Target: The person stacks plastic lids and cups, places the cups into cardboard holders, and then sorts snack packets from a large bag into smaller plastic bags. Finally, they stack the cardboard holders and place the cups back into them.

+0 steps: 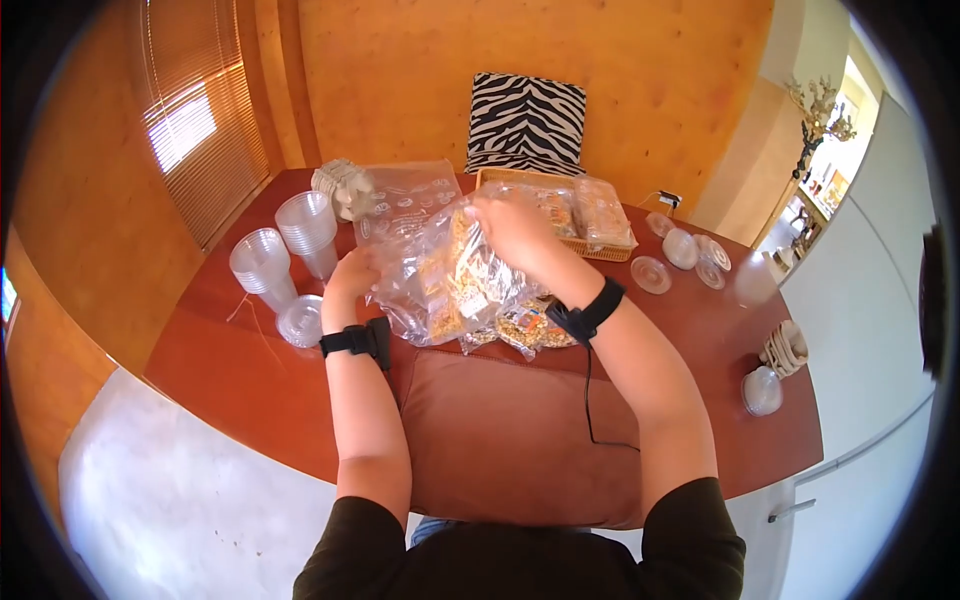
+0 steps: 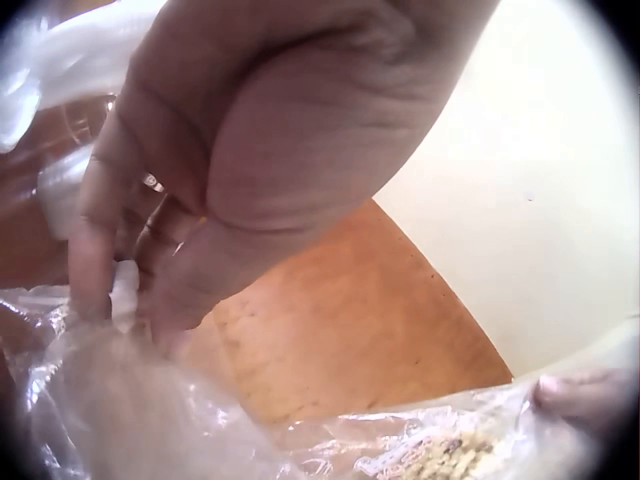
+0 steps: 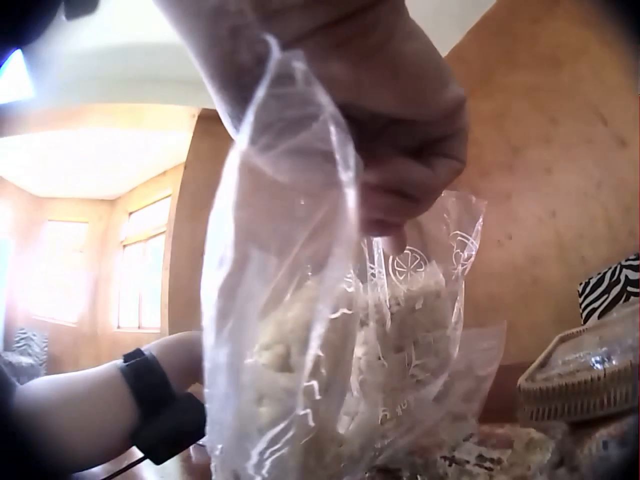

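A clear plastic bag (image 1: 462, 285) with pale yellow, crumbly pieces inside is held up over the table. My right hand (image 1: 508, 232) grips its top edge, and in the right wrist view that hand (image 3: 400, 150) has its fingers curled down on the film. At the bag's left side, my left hand (image 1: 352, 275) pinches loose plastic film (image 2: 130, 390) between thumb and fingers. Several flat packets (image 1: 535, 328) of a similar yellow filling lie on the table under the bag.
Stacked clear cups (image 1: 262, 265) and round lids (image 1: 300, 322) stand at left. Behind are a printed plastic sheet (image 1: 405, 190) and a wicker basket (image 1: 590, 248) holding wrapped packs. More lids (image 1: 651, 275) lie right, and a cable (image 1: 592, 420) hangs from my right wristband.
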Available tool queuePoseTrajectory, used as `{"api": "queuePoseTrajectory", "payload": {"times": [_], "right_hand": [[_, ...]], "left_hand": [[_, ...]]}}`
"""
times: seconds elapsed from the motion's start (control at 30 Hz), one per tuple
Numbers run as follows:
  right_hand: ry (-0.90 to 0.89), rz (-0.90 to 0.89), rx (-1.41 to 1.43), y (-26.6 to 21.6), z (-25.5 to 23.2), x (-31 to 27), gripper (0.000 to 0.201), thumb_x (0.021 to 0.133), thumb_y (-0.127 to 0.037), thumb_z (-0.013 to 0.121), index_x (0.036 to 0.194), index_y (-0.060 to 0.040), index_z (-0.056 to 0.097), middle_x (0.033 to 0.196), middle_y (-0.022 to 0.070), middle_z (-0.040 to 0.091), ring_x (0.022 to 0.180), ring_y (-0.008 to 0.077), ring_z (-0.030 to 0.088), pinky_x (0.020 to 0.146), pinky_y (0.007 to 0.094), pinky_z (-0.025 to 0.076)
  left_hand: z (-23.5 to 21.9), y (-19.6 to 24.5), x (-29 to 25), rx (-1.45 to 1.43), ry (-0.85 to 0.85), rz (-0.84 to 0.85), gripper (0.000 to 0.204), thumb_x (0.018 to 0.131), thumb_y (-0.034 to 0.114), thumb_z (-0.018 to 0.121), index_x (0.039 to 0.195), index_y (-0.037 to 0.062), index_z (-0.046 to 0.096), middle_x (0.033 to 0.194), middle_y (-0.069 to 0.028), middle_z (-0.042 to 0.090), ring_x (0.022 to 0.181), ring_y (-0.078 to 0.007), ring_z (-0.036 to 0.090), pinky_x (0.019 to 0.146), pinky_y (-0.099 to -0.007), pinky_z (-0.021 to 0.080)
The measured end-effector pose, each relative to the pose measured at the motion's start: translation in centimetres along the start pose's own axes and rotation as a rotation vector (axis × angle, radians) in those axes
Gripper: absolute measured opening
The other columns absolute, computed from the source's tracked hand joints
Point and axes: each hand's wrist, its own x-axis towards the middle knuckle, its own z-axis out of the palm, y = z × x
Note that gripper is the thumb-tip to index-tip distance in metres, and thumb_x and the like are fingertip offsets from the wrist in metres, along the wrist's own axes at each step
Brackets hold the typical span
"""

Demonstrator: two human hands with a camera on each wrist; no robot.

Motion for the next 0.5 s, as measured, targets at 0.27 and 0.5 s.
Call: {"api": "queuePoseTrajectory", "payload": {"times": [0.27,0.5], "right_hand": [[-0.124,-0.128,-0.05,-1.6,-3.1,6.1,0.032,0.096,-0.029,0.044,0.086,-0.0043,0.061,0.081,0.0176,0.063,0.078,0.0356,0.06,0.071,0.0447,0.046],[-0.018,-0.184,-0.041,-0.5,-5.2,7.1,0.031,0.095,-0.027,0.043,0.089,-0.0039,0.063,0.084,0.0152,0.064,0.083,0.0345,0.06,0.074,0.0437,0.047]], "left_hand": [[0.7,2.2,-1.5,-0.123,-0.03,-0.093,0.039,0.079,0.001,0.057,0.118,-0.001,0.051,0.083,-0.0135,0.065,0.057,-0.0187,0.061,0.048,-0.0309,0.048],[0.8,3.3,-1.7,-0.077,-0.068,-0.14,0.044,0.08,0.004,0.059,0.122,0.0017,0.048,0.097,-0.0137,0.064,0.064,-0.0189,0.061,0.052,-0.0311,0.05]]}}
